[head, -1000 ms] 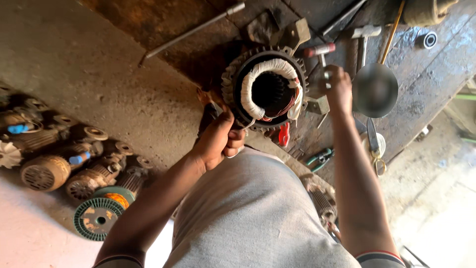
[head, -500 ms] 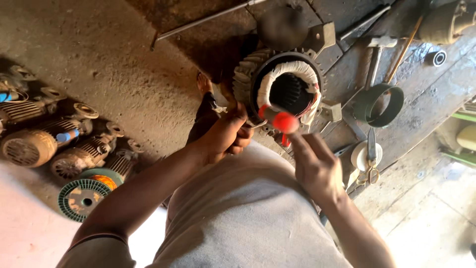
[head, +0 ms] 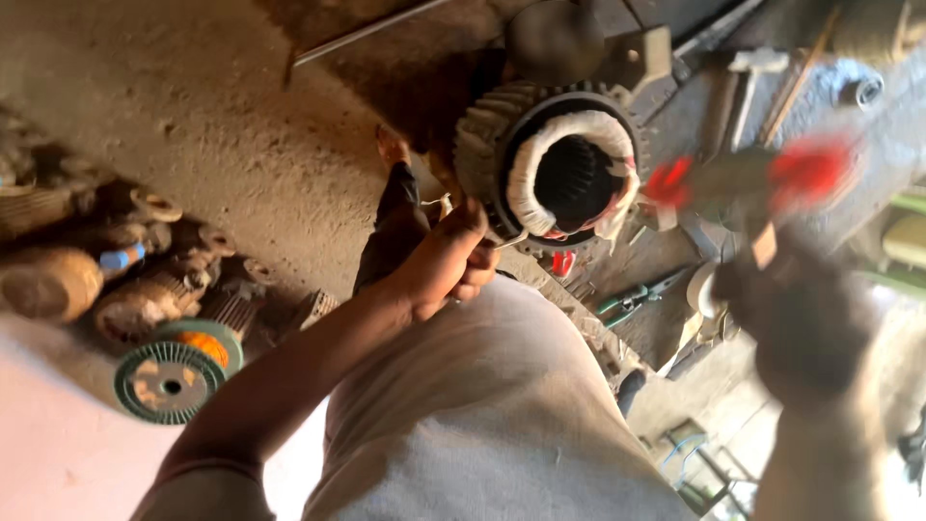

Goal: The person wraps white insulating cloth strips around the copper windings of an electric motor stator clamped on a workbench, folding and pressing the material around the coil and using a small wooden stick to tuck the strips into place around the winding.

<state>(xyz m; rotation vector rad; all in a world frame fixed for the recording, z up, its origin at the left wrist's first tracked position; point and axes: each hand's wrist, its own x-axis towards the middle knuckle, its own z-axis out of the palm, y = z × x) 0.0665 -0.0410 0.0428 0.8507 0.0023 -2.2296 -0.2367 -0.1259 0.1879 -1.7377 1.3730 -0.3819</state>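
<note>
A finned motor stator (head: 479,145) with white-wrapped windings (head: 526,164) lies on a dark workbench (head: 666,328), its bore facing up. My left hand (head: 446,262) is closed at the stator's lower-left rim, pinching a thin white strand (head: 511,240) that runs to the winding. To the right of the stator, my right hand (head: 801,323) is raised and blurred. It grips a tool with red parts (head: 810,169), also blurred, so I cannot tell what kind of tool it is.
Green-handled pliers (head: 632,299) lie on the bench below the stator. A hammer (head: 748,72) and a long metal rod (head: 367,34) lie farther back. On the floor at left sit old rotors (head: 58,280) and a green wire spool (head: 172,381).
My right hand has swung from the stator's front out to the right and upward with the red tool. The left hand stays at the stator's rim. The view has shifted closer.
</note>
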